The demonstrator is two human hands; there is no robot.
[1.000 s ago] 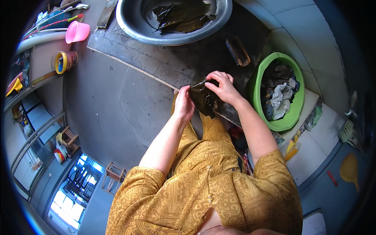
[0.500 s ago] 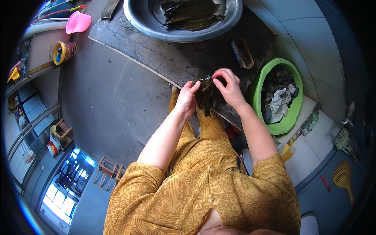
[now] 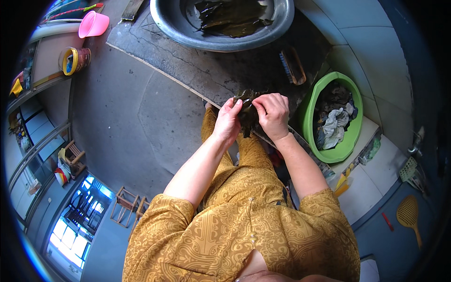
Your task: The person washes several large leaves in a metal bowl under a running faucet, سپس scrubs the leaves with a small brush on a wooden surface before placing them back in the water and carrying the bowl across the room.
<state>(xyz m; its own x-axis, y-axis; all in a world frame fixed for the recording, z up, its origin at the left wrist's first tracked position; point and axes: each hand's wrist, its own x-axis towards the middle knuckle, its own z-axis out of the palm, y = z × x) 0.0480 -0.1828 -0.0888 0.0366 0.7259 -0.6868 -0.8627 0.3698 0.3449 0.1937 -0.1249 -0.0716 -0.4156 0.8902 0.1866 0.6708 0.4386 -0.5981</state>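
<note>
My left hand (image 3: 229, 120) is closed on a dark brown-green, leaf-like sheet (image 3: 246, 123), with the thumb pressed on top. The piece looks wet and ragged, and hangs below the fingers over my knees. My right hand (image 3: 274, 113) pinches its upper right part, fingers bent and close to the left thumb. A small pale glint shows between the two hands; what it is I cannot make out. Ahead, a grey metal basin (image 3: 164, 29) holds similar dark glossy sheets (image 3: 230, 19).
The basin stands on a dark slab (image 3: 188, 70). A wooden brush (image 3: 292, 66) lies at its right. Farther right is a green tub (image 3: 307, 120) of crumpled cloths (image 3: 336, 124). At left are a pink bucket (image 3: 94, 24), a yellow-rimmed bucket (image 3: 75, 61) and small wooden stools (image 3: 126, 203).
My right hand has turned and dropped slightly, its fingers now curled more tightly beside the left thumb. The sheet between my hands looks more bunched. The left hand has hardly moved.
</note>
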